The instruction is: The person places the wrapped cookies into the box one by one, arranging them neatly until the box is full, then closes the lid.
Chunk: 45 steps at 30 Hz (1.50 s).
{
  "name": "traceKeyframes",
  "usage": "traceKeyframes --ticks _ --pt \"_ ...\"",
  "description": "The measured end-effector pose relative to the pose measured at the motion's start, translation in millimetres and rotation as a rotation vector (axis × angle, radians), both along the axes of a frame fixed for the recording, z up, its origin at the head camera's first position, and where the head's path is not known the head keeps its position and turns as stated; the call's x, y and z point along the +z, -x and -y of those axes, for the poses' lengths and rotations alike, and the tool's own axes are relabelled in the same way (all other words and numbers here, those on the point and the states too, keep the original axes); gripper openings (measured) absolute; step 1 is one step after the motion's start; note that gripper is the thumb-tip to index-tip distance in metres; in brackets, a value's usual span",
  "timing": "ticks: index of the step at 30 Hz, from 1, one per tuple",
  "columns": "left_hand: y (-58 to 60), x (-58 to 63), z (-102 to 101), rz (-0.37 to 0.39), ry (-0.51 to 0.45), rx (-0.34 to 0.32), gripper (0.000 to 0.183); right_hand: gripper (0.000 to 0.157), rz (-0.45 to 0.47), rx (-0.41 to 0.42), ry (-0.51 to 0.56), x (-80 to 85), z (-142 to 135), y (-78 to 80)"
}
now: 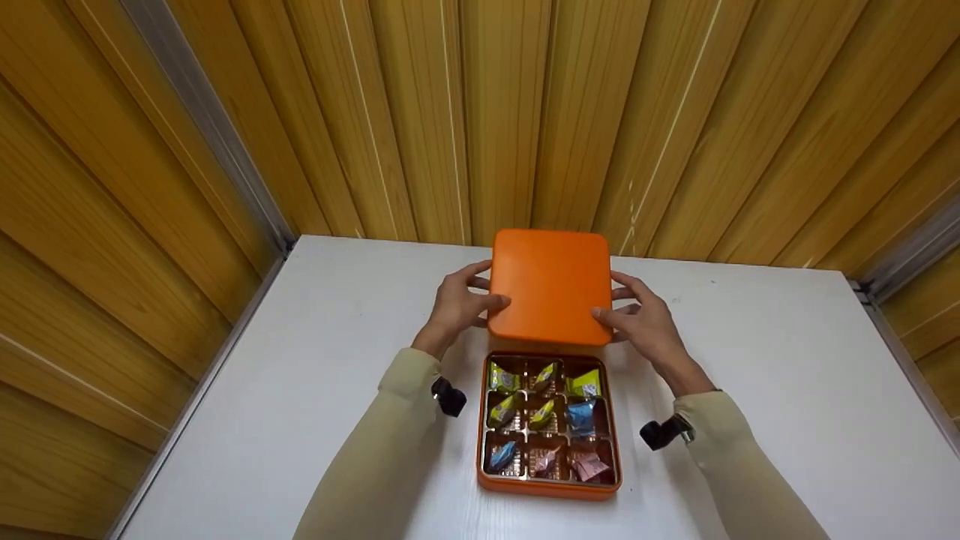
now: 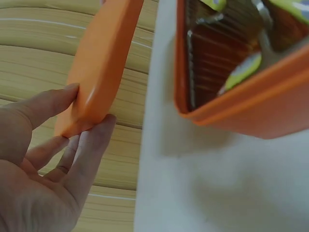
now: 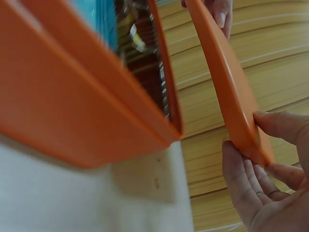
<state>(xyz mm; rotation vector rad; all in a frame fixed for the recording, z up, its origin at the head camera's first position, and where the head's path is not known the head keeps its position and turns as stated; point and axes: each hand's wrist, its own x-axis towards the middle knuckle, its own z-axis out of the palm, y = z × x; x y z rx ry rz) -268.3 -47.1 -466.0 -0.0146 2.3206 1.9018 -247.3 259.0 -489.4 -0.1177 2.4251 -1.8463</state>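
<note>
Both hands hold a square orange tin lid [image 1: 551, 285], raised just beyond an open orange tin [image 1: 551, 491]. My left hand [image 1: 456, 304] grips the lid's left side, thumb on top and fingers at the edge and beneath. On the opposite side my right hand [image 1: 645, 322] grips it the same way, as the right wrist view also shows. Inside the tin, a brown divided tray [image 1: 524, 435] carries wrapped sweets: green ones [image 1: 504, 377] in the far and middle rows, blue ones [image 1: 581, 416] at middle right and near left, pink ones [image 1: 590, 466] in the near row.
The tin stands on a white table [image 1: 360, 360]. Behind the table rises a wood-patterned panel wall [image 1: 502, 112], with another panel wall [image 1: 97, 225] on the left. Small black cameras [image 1: 448, 397] are strapped at both wrists, over pale sleeves.
</note>
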Motion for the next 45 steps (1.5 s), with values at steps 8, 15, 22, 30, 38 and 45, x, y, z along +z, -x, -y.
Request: traceKeyframes --ticks 8,15,22,30,38,45 --pt "-31.7 11.4 8.0 -0.078 -0.024 -0.03 0.077 0.086 -0.059 0.019 0.007 16.2 -0.9 -34.2" --pt "-54.5 10.7 7.8 -0.109 -0.053 -0.045 0.078 0.085 -0.078 -0.002 -0.051 18.8 -3.9 -57.5" --pt "-79.2 8.8 4.8 -0.084 -0.055 -0.026 0.079 0.082 -0.067 -0.011 -0.064 21.2 -4.8 -82.0" --pt "-105.3 -2.1 1.6 -0.028 0.014 -0.011 0.077 0.08 0.021 -0.02 -0.093 15.7 -2.7 -105.1" --pt "-124.8 -11.0 -0.6 0.015 0.052 0.005 0.076 0.082 0.114 -0.043 -0.108 5.9 0.4 -117.9" --pt "-136.4 -15.9 -6.5 0.048 0.099 0.015 0.077 0.086 0.176 -0.081 -0.213 -5.4 1.0 -125.3"
